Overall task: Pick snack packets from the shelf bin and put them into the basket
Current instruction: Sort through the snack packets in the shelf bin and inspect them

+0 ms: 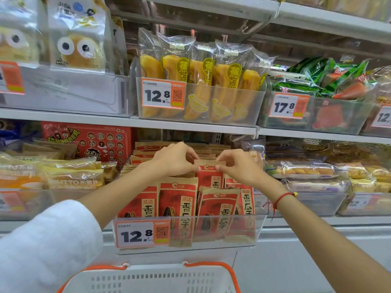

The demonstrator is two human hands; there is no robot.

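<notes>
Fingers (197, 162) of left hand (175, 159) and right hand (237, 168) curled, pinching top edge of one sunflower seed packet (209, 176), standing half-raised among others in clear shelf bin (259, 227). Best lifted straight up, both corners level, clear of neighbours, then down into white basket (148, 278) waiting below.

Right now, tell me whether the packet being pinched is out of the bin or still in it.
Still in. Both hands, left hand and right hand, pinch the packet by its top edge; its lower part sits among others inside the clear bin.
</notes>
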